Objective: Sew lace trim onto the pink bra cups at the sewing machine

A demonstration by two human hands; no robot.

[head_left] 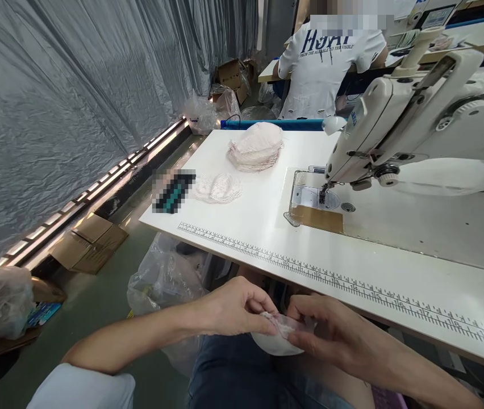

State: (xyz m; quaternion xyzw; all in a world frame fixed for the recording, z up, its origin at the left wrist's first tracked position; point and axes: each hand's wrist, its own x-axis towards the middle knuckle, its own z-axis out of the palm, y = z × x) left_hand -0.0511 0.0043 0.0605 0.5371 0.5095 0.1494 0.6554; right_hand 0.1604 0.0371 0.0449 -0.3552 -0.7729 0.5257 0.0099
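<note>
Over my lap, below the table edge, both hands pinch a small white and pink lace fabric piece point(279, 336). My left hand point(233, 307) grips its left side with fingers closed. My right hand point(331, 332) holds the right side, fingers curled over it. On the white table point(267, 238) ahead lie a single lace piece point(218, 188) and, farther back, a stack of similar pieces point(255, 147). A white sewing machine point(412, 113) stands to the right, its needle point(322, 193) over the plate.
A printed ruler point(353, 284) runs along the table's front edge. A clear plastic bag point(165, 281) sits under the table at left. Flattened cardboard boxes point(91, 241) lie on the floor by the plastic curtain point(75, 85). Another person in a white shirt point(331, 62) works behind.
</note>
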